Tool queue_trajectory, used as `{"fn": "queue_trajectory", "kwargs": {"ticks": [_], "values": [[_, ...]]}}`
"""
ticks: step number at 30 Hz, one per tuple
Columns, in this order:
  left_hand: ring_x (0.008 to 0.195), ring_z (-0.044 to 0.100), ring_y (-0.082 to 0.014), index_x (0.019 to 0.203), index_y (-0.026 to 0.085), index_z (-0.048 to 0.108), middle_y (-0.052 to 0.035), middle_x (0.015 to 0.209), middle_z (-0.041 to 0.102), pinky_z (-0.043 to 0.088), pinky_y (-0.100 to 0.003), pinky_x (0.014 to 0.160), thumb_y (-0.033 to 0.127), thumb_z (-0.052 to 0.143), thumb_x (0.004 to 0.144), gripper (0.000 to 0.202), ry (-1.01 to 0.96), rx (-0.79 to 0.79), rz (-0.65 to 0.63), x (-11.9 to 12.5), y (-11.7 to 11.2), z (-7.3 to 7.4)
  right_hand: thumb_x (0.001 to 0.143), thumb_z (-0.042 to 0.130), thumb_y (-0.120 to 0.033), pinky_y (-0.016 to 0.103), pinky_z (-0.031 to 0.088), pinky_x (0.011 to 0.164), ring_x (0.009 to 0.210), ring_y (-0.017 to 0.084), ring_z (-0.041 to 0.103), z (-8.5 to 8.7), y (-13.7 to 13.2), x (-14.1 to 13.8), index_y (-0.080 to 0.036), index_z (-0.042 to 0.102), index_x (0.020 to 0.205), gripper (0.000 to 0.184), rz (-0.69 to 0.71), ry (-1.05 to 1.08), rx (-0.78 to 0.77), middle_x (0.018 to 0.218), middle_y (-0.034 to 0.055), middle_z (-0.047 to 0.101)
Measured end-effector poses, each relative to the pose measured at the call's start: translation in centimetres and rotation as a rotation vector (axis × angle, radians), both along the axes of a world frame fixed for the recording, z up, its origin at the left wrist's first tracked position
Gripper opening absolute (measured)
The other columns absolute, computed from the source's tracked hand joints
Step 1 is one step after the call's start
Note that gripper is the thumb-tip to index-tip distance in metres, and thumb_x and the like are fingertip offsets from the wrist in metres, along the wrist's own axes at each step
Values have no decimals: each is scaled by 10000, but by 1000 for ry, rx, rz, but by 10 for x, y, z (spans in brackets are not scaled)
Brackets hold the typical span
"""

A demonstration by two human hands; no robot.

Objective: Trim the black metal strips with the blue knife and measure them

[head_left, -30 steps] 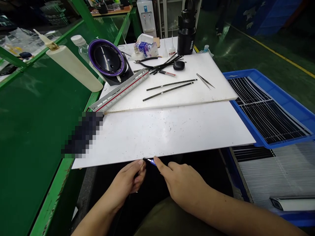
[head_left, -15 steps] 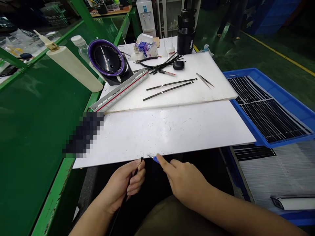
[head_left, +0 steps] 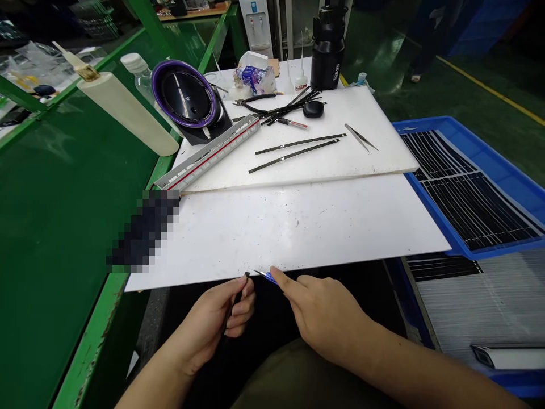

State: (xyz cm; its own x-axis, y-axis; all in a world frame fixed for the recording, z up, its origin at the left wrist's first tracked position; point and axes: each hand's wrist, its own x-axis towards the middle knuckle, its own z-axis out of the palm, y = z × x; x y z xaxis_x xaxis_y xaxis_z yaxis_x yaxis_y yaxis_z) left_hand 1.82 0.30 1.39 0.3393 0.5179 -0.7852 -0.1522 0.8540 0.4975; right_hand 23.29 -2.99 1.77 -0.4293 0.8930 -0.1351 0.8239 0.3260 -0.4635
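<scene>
My left hand [head_left: 221, 326] is closed around a thin black strip [head_left: 240, 288] whose top end pokes up just below the near edge of the white board [head_left: 298, 227]. My right hand [head_left: 323, 315] pinches a small blue-handled blade tool [head_left: 264, 275], its metal tip pointing left toward the strip's end. Tip and strip end are close but slightly apart. Both hands sit over my lap, below the board's front edge.
Two black strips [head_left: 298, 149], tweezers [head_left: 361, 138], pliers, glue bottles and a grey ruler [head_left: 208, 155] lie on the upper white board. A blue tray [head_left: 468, 187] of dark strips stands right. A purple-rimmed dish [head_left: 184, 97], white tube and black bottle [head_left: 327, 48] stand behind.
The blade tip and the strip end, touching a second ago, have drawn a little apart. My left hand has shifted slightly lower, and the view has tilted a bit.
</scene>
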Motion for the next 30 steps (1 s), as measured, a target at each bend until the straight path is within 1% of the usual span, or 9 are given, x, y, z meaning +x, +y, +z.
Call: {"fn": "queue_trajectory", "kwargs": {"ticks": [5,11,20,26,30], "values": [[450,192,-53,725,172,478,55,561,329,153,-167,413,443,545,878,319,80,53,-73,2,1,3,968,373,-193,299,253,486,540,165,538,1,4,-3,-300,369,1490,533,22,-10,1,755,-3,627],[462,188,-58,718,179,461,59,563,320,163,-173,421,488,570,865,359,140,100,-103,2,-1,2,945,378,-155,294,248,493,545,157,535,4,7,-5,-296,354,1494,567,49,-6,-29,763,-3,633],[469,176,-57,708,180,442,63,566,304,142,-189,428,518,598,850,398,150,102,-103,0,-2,-3,892,430,-129,309,188,437,485,149,492,4,5,-4,-252,327,1502,631,102,-80,38,732,-5,600],[464,184,-55,698,178,439,61,566,308,139,-190,424,522,602,848,409,154,117,-99,1,-3,-3,890,448,-136,302,199,428,495,148,510,3,2,-8,-246,318,1505,639,100,-133,29,731,2,580],[460,179,-53,696,178,439,64,560,301,136,-185,418,520,609,839,408,141,127,-89,3,-4,-2,887,452,-126,294,198,438,492,139,510,4,1,-8,-235,317,1506,643,85,-121,15,731,7,586]]}}
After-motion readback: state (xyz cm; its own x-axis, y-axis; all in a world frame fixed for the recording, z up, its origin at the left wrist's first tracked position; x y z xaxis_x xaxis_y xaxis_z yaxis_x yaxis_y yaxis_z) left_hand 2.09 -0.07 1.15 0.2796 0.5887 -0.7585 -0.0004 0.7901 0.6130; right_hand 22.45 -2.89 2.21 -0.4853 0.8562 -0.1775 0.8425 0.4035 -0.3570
